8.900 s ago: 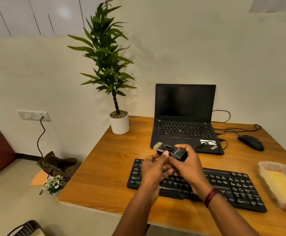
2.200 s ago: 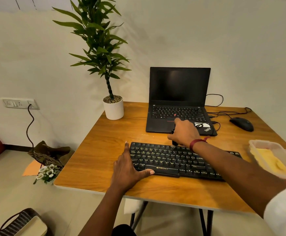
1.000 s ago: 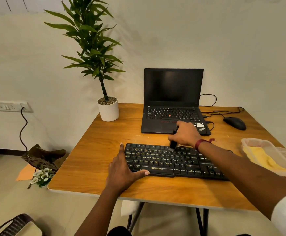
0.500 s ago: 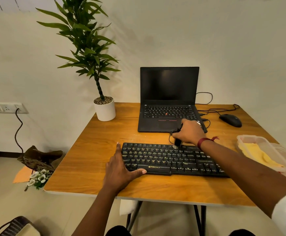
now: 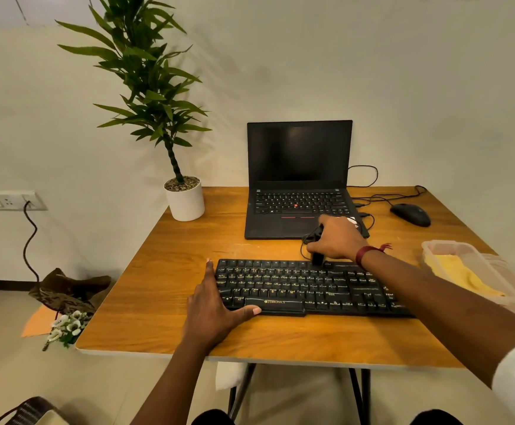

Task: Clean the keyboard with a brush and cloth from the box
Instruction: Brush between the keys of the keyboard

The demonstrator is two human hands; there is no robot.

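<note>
Head view, the only one:

- Keyboard (image 5: 305, 289) lies flat on the table (image 5: 164, 286), close to the near edge. Its long axis runs left-right, roughly parallel to that edge.
- Left hand (image 5: 213, 308) is flat and spread at the keyboard's left end. Fingers are straight along the short side and the thumb hooks the front edge by the space bar. It's bracing, not gripping anything.
- Right hand (image 5: 336, 240) is curled round the brush (image 5: 317, 258), a small black stick held near upright. The lower end touches the back row of keys, about mid-length. I can't see the bristles, the tip is too dark against the keys.
- Box (image 5: 446, 244) sits just off the keyboard's right end with the yellow cloth (image 5: 461, 273) in it. It's well away from the left hand, and the right forearm passes just beside it.
- Laptop (image 5: 299, 179) sits directly behind the brush hand, with its front lip close to the knuckles. Mouse (image 5: 411, 214) is further back on the right.

What the next move turns on: the rows run along the long axis, so I'd expect strokes sideways, left or right from mid-row. There's little room behind for a backward flick. My read is that brushing is underway and the cloth step isn't started. The right hand is the nearer one for the cloth. A hard sideways stroke could skid the board, hence the left-hand brace.
</note>
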